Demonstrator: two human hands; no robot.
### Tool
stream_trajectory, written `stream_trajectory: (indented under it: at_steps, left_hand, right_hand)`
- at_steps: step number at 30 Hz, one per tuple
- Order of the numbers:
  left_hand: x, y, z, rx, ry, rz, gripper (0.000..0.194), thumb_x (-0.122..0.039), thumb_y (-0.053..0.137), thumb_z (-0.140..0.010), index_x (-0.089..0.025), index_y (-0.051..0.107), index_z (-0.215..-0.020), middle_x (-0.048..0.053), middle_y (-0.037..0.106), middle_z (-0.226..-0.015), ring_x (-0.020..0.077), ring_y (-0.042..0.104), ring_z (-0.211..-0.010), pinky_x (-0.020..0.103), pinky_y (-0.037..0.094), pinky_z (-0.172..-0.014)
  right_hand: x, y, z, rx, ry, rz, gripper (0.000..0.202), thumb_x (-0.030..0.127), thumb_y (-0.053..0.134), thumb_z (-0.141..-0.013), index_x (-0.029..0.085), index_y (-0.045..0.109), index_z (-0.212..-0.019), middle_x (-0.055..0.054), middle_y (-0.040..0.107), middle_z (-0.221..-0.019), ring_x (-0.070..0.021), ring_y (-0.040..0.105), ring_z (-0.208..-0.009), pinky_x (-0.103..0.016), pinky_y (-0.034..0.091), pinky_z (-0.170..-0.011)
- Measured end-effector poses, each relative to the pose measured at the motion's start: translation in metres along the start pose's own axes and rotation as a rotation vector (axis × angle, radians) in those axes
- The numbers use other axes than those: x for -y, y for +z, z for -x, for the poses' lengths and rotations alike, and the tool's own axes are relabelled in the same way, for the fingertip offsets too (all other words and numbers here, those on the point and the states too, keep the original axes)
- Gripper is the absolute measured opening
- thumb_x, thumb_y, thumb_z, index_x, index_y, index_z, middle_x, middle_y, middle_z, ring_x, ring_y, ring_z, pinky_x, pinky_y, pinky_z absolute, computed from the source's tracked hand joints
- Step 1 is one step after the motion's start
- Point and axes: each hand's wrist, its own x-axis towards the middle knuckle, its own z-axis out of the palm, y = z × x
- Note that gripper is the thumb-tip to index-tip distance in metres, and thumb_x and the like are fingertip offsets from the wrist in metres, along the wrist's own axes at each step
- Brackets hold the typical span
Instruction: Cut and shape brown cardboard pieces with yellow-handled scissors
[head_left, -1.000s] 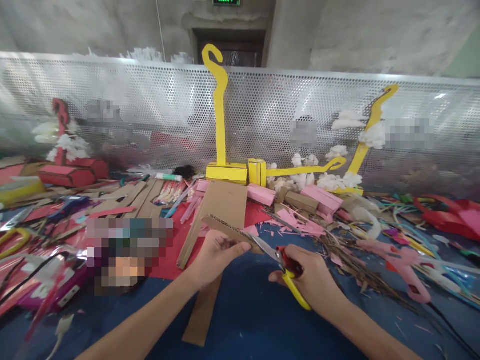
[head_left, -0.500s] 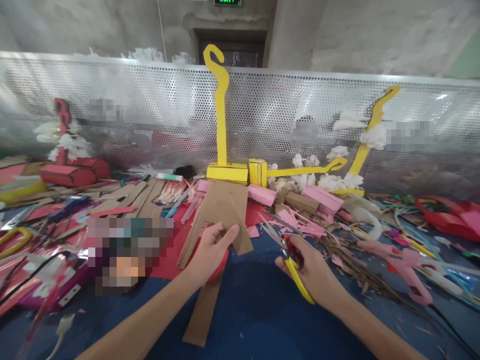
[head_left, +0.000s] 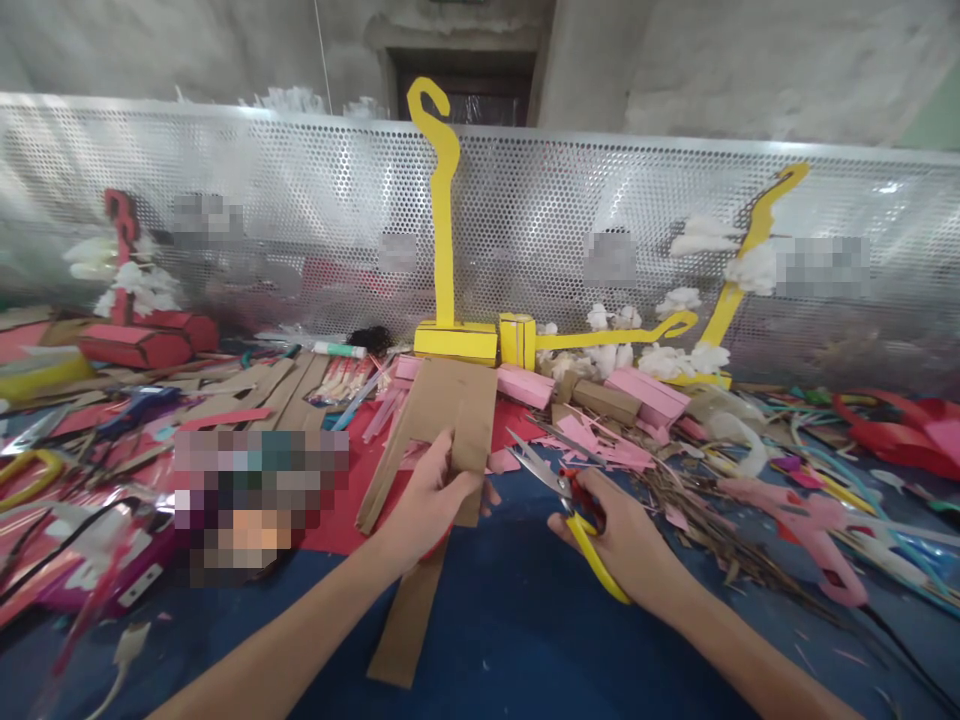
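Note:
My left hand (head_left: 431, 505) is closed on a piece of brown cardboard (head_left: 471, 435), with the thumb on top and fingertips at its right edge. Behind it lies a larger brown cardboard sheet (head_left: 448, 385); where one ends and the other starts is hard to see. My right hand (head_left: 626, 535) grips a pair of scissors (head_left: 574, 508) with yellow and red handles. The blades are parted and point up and left towards the cardboard, apart from it. Below my left hand, a brown cardboard strip (head_left: 409, 625) lies on the blue tabletop (head_left: 517, 620).
Yellow hook-shaped paper pieces (head_left: 444, 240) stand on bases before a perforated metal screen (head_left: 540, 220). Pink paper scraps (head_left: 592, 440) and dry twigs (head_left: 709, 510) lie to the right, near a pink glue gun (head_left: 817, 525). Red paper (head_left: 330, 530) spreads under the cardboard.
The cardboard piece in my left hand has turned from tilted to nearly upright in view, and the fingers have shifted to its right edge. The scissors' blades have swung slightly left.

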Motion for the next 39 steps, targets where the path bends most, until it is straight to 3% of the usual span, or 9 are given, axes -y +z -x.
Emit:
stream_trajectory:
  at_steps: [5, 8, 14, 20, 27, 32, 39]
  left_hand:
    - [0.002, -0.002, -0.001, 0.020, 0.018, -0.041, 0.026, -0.044, 0.054, -0.098, -0.018, 0.051, -0.101, 0.003, 0.069, -0.083, 0.0139, 0.066, -0.059, 0.029, 0.053, -0.061]
    - [0.000, -0.002, 0.001, 0.067, 0.072, -0.103, 0.026, -0.042, 0.052, -0.100, -0.017, 0.053, -0.093, 0.004, 0.069, -0.084, 0.0113, 0.063, -0.059, 0.026, 0.049, -0.061]
    - [-0.004, 0.001, 0.010, 0.170, 0.158, -0.288, 0.037, -0.043, 0.043, -0.104, -0.017, 0.057, -0.082, -0.001, 0.058, -0.063, 0.0103, 0.054, -0.056, 0.026, 0.043, -0.063]
    - [-0.015, 0.003, 0.016, 0.248, 0.152, -0.409, 0.028, -0.036, 0.044, -0.103, -0.017, 0.060, -0.091, 0.001, 0.064, -0.077, 0.0088, 0.054, -0.060, 0.023, 0.041, -0.058]
    - [-0.020, 0.005, 0.017, 0.293, 0.141, -0.415, 0.025, -0.034, 0.047, -0.102, -0.016, 0.061, -0.090, 0.002, 0.064, -0.077, 0.0081, 0.052, -0.058, 0.020, 0.038, -0.052]
    - [-0.012, 0.001, 0.016, 0.298, 0.156, -0.441, 0.029, -0.036, 0.045, -0.103, -0.017, 0.063, -0.091, 0.003, 0.064, -0.079, 0.0105, 0.055, -0.062, 0.023, 0.040, -0.057]
    - [-0.010, 0.000, 0.015, 0.306, 0.149, -0.464, 0.034, -0.040, 0.044, -0.103, -0.016, 0.063, -0.090, 0.002, 0.061, -0.073, 0.0121, 0.055, -0.063, 0.025, 0.040, -0.060]
  right_hand:
    - [-0.004, 0.002, 0.001, 0.008, -0.003, -0.005, 0.034, 0.050, 0.066, -0.086, 0.024, 0.044, -0.079, 0.003, 0.051, -0.070, -0.0156, 0.044, -0.060, -0.027, 0.035, -0.055]
    - [-0.003, -0.001, 0.001, 0.016, 0.006, -0.011, 0.032, 0.048, 0.066, -0.086, 0.024, 0.045, -0.081, 0.003, 0.052, -0.072, -0.0160, 0.046, -0.061, -0.027, 0.035, -0.055]
    - [0.009, -0.015, 0.005, 0.076, -0.022, -0.009, 0.028, 0.041, 0.071, -0.084, 0.023, 0.049, -0.084, 0.002, 0.056, -0.078, -0.0172, 0.049, -0.067, -0.028, 0.039, -0.061]
    - [0.019, -0.021, 0.008, 0.151, -0.046, -0.017, 0.029, 0.038, 0.074, -0.083, 0.024, 0.054, -0.097, 0.001, 0.058, -0.088, -0.0178, 0.050, -0.072, -0.029, 0.043, -0.067]
    - [0.018, -0.019, 0.008, 0.166, -0.054, -0.010, 0.029, 0.042, 0.075, -0.083, 0.023, 0.055, -0.093, 0.001, 0.059, -0.082, -0.0163, 0.049, -0.067, -0.027, 0.041, -0.063]
    - [0.019, -0.017, 0.009, 0.211, -0.013, -0.057, 0.037, 0.050, 0.077, -0.080, 0.022, 0.052, -0.079, 0.007, 0.048, -0.062, -0.0118, 0.036, -0.055, -0.024, 0.030, -0.050]
    - [0.006, -0.011, 0.008, 0.174, -0.018, -0.107, 0.052, 0.055, 0.080, -0.076, 0.021, 0.042, -0.064, 0.010, 0.031, -0.056, -0.0100, 0.025, -0.055, -0.022, 0.024, -0.048]
